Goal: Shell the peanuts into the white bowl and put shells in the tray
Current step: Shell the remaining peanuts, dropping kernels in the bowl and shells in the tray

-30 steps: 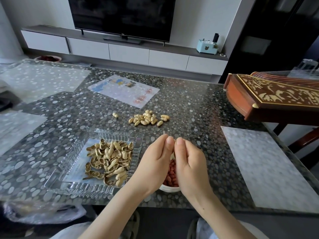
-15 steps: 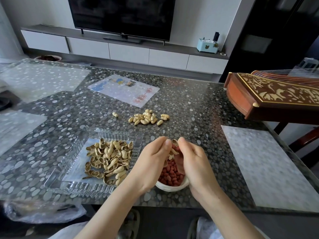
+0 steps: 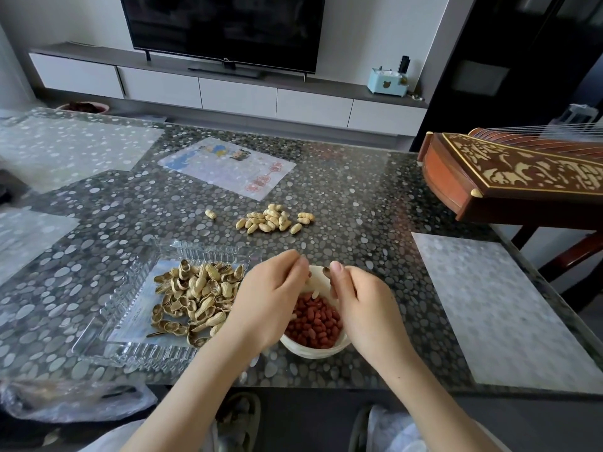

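The white bowl holds red peanut kernels and sits near the table's front edge. Both hands hover just over it. My left hand has curled fingers and seems to hold a shell piece, mostly hidden. My right hand pinches a shell half between thumb and fingers. A clear glass tray to the left of the bowl is filled with empty shells. A pile of unshelled peanuts lies farther back, with one stray peanut to its left.
A printed sheet lies under the table's clear cover behind the peanuts. A wooden zither juts over the table's right edge. A plastic bag hangs at the front left. A pale mat lies at right.
The hands were pressed together over the bowl, then drew apart as the shell split. The bowl's kernels are now in plain view between them.
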